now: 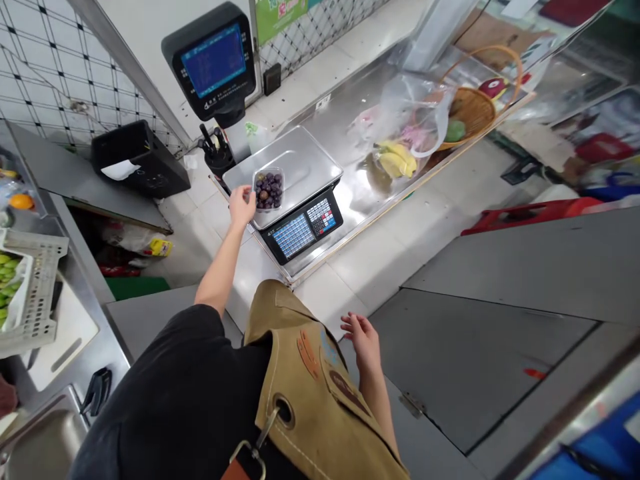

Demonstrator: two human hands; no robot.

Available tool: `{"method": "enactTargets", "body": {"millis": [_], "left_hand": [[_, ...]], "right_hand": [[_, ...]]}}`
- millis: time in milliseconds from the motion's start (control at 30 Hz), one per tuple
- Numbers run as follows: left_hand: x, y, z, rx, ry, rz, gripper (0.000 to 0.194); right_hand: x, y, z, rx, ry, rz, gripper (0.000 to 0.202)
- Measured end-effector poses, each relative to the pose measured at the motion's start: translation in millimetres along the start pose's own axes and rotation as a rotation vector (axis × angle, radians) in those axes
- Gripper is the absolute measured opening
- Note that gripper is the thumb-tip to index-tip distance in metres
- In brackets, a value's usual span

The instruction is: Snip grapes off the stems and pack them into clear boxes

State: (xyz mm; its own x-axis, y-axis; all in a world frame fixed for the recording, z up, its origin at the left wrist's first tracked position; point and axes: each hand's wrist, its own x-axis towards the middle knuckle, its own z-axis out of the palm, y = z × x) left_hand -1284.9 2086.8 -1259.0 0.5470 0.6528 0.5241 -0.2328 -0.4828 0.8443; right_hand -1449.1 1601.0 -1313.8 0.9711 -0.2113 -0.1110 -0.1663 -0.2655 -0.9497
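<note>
A clear plastic box of dark purple grapes (269, 190) rests on the steel pan of the weighing scale (305, 157), near its left front corner. At the box's left edge is my left hand (242, 205), its fingers bent and gripping the side. Just in front of the box lies the scale's keypad (303, 228). My right hand (363, 339) hangs beside the tan apron (295, 373), fingers loosely curled and apart, with nothing in it. Behind the pan stands the scale's display (215, 60), lit blue; its text is too small to read.
Bananas (395, 160) lie with a clear plastic bag (415, 107) on the steel counter, right of the scale. Beyond them sits a wicker basket (473, 113). A black holder of utensils (219, 157) stands left of the pan. A crate of green fruit (43, 293) is at far left.
</note>
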Motion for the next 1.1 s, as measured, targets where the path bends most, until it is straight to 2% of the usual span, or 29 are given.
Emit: {"method": "enactTargets", "body": {"millis": [100,200,300,400,467,567,633,700,800,900,1000,1100], "left_hand": [[32.5,11.7,10.8,0.102,-0.119,0.145,0.015],[61.2,23.2,20.9,0.185,-0.316,0.213,0.017],[72.6,30.6,24.7,0.242,-0.464,0.283,0.021],[70.7,34.3,25.0,0.289,-0.543,0.344,0.026],[68.0,36.9,25.5,0.304,-0.558,0.357,0.028],[67.2,41.4,21.2,0.257,-0.525,0.330,0.024],[66.3,41.0,8.6,0.162,-0.432,0.290,0.021],[58.4,33.9,-13.9,0.015,-0.271,0.245,0.021],[19.6,8.8,-58.0,-0.230,-0.058,0.137,0.030],[-51.8,-26.4,-97.4,-0.350,-0.001,-0.076,0.045],[-131.4,-58.3,-124.3,-0.412,0.023,-0.355,0.053],[-188.0,-76.3,-144.5,-0.429,0.104,-0.444,0.054]], "right_hand": [[-0.4,-5.4,13.5,-0.055,-0.064,-0.027,0.058],[-1.2,-9.3,17.9,-0.084,-0.088,-0.051,0.059],[-2.4,-10.9,19.9,-0.058,-0.067,-0.045,0.061],[2.0,-24.7,36.1,-0.029,-0.111,-0.042,0.061],[11.3,-48.7,59.9,-0.046,-0.198,-0.071,0.054],[33.2,-103.7,111.2,-0.078,-0.323,-0.119,0.033],[49.1,-142.5,149.2,-0.070,-0.360,-0.145,0.022],[63.5,-174.0,184.6,-0.062,-0.380,-0.176,0.020],[80.2,-203.0,225.9,-0.065,-0.399,-0.202,0.026],[90.8,-216.1,252.8,-0.076,-0.393,-0.194,0.034],[96.2,-222.3,270.4,-0.085,-0.384,-0.171,0.036],[99.0,-226.5,281.3,-0.092,-0.374,-0.160,0.037]]}}
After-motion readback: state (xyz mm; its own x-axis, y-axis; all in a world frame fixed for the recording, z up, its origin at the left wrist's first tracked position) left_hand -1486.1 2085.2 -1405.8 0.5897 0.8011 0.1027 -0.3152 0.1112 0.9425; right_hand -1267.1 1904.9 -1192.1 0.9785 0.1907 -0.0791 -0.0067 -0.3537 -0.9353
